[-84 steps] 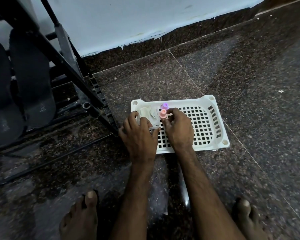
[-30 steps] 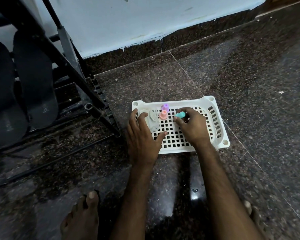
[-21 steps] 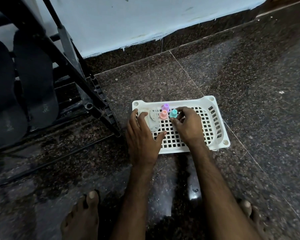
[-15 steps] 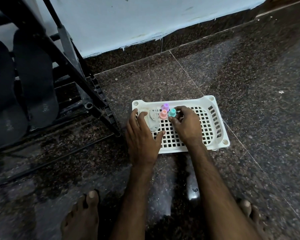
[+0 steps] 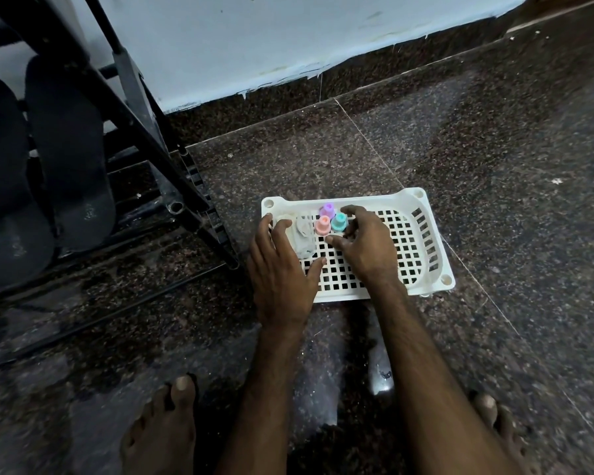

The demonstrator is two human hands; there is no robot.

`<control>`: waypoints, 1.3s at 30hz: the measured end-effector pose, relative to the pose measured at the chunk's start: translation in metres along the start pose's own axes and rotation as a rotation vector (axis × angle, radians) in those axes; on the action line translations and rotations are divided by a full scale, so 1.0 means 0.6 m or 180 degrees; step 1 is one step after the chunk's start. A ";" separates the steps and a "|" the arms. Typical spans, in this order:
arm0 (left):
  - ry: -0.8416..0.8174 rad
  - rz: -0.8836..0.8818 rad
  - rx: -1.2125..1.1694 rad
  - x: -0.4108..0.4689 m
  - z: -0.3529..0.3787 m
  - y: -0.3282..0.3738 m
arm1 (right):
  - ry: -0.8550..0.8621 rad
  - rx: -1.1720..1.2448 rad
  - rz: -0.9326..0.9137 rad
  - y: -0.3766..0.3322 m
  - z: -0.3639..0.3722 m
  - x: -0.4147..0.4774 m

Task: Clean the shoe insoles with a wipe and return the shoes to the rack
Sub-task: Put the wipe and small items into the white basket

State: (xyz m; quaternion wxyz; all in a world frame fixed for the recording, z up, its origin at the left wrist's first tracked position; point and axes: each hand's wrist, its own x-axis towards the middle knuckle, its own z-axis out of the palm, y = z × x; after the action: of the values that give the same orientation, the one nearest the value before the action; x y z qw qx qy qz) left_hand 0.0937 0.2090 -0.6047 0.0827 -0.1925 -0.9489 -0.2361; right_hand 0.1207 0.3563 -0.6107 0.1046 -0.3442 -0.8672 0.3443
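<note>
The right hand has stood the little teal bottle up in the white tray, just beside the pink bottle and the purple bottle. Its grip now looks loose, with the fingers apart and arched round the bottle and the thumb off it. The left hand lies flat at the tray's left side, touching the crumpled wipe. The black shoes sit on the rack, far left. The job looks nearly done.
</note>
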 end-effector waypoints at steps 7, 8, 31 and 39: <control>-0.0041 -0.0014 0.0019 0.001 0.001 -0.001 | 0.0110 -0.0301 -0.0037 -0.006 0.011 -0.003; -0.0046 -0.0016 0.0015 0.001 0.002 -0.002 | 0.0108 -0.0321 -0.0033 -0.007 0.011 -0.002; -0.0028 0.0003 0.0031 0.000 0.004 -0.004 | 0.0037 -0.0253 -0.0064 -0.007 0.010 -0.005; -0.0146 0.0043 -0.0333 -0.001 -0.009 -0.007 | 0.0140 0.0200 0.0010 -0.006 -0.033 -0.029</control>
State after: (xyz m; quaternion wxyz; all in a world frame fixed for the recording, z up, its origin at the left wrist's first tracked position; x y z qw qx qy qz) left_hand 0.0930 0.2028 -0.6019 0.0524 -0.2083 -0.9356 -0.2804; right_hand 0.1402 0.3530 -0.5923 0.1338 -0.3496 -0.8529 0.3638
